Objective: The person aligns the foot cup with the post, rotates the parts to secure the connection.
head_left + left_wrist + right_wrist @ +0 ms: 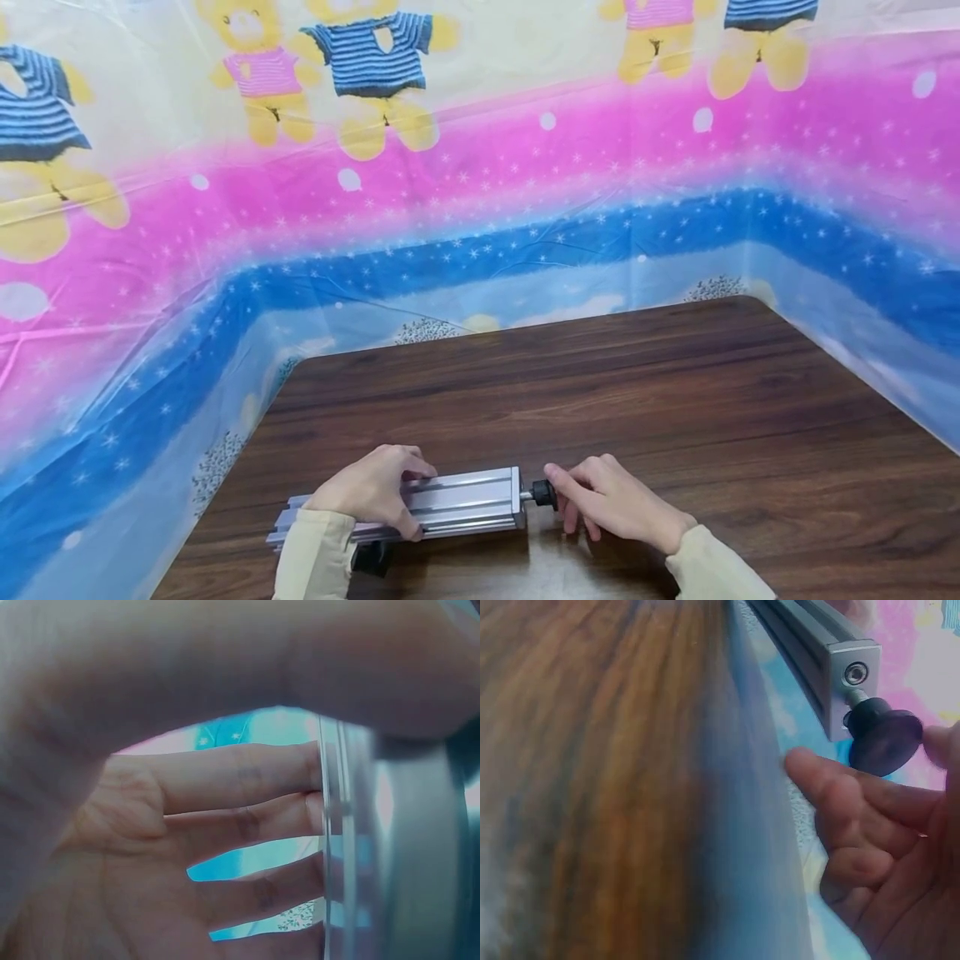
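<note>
A silver aluminium profile (468,500) lies lengthwise above the near part of the table, its end plate facing right. My left hand (375,492) grips it across the width, thumb on the near side and fingers on the far side. In the left wrist view, straight fingers (247,776) meet its shiny edge. From the end plate sticks a black round knob (885,742) on a short metal stem. My right hand (618,500) holds this knob between thumb and index finger, the other fingers loosely bent. A socket-head bolt (856,673) sits beside the stem.
A dark wood-grain table (600,392) spreads beneath both hands. Below the profile, near my left sleeve, a black part (371,558) shows, partly hidden. A patterned curtain (480,200) with bears hangs along the table's back and sides.
</note>
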Demonstrator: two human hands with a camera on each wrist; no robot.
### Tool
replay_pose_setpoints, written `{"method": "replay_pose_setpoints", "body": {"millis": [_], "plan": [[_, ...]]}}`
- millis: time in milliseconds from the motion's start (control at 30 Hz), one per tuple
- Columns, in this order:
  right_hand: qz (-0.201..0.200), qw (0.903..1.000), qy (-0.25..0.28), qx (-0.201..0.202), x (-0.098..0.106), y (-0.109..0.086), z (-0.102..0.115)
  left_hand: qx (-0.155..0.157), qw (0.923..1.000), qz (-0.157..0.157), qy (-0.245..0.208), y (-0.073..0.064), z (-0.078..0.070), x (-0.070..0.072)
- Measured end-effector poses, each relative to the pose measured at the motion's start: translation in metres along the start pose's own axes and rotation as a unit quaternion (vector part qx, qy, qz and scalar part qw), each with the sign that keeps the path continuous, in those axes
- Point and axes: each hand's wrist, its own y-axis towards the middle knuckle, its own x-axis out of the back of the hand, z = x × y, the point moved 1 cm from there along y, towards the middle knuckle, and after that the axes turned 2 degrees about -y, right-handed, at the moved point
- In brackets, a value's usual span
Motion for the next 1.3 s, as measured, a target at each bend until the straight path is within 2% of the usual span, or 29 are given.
{"method": "replay_pose_setpoints", "body": {"millis": [100, 167, 233, 400, 533, 700, 967, 1133, 1200, 1300], "plan": [[0.014, 0.9995, 0.004, -0.027, 0.0011, -0.0032, 0.0009, -0.002, 1.0000, 0.000, -0.002, -0.0002, 0.0000, -0.0005], [0.008, 0.9996, 0.004, -0.028, 0.0019, -0.0052, 0.0000, -0.005, 1.0000, 0.000, 0.000, -0.0004, 0.0003, -0.0007], [-0.013, 0.9999, -0.002, -0.002, 0.0021, -0.0068, -0.0017, -0.005, 1.0000, -0.001, 0.004, -0.0008, 0.0009, -0.0007], [-0.053, 0.9927, 0.002, 0.109, -0.0007, -0.0073, -0.0048, -0.001, 1.0000, -0.004, 0.006, -0.0012, 0.0027, -0.0007], [-0.060, 0.9887, 0.003, 0.138, -0.0019, -0.0053, -0.0049, -0.008, 0.9999, -0.004, 0.008, -0.0007, 0.0034, -0.0011], [-0.053, 0.9922, -0.010, 0.112, -0.0011, -0.0043, -0.0031, -0.011, 0.9998, -0.004, 0.013, -0.0004, 0.0041, -0.0012], [-0.010, 0.9994, 0.005, 0.034, -0.0017, -0.0018, -0.0003, -0.009, 0.9999, 0.000, 0.006, -0.0025, 0.0028, -0.0015], [-0.001, 1.0000, -0.003, -0.004, -0.0032, -0.0037, 0.0022, -0.007, 1.0000, 0.001, -0.001, -0.0031, 0.0018, -0.0011], [-0.002, 1.0000, 0.006, -0.006, -0.0033, -0.0048, 0.0027, -0.001, 1.0000, -0.001, -0.003, -0.0032, 0.0018, -0.0009], [-0.023, 0.9992, 0.001, 0.033, -0.0032, -0.0058, 0.0020, 0.003, 1.0000, 0.000, -0.004, -0.0033, 0.0024, -0.0005]]}}
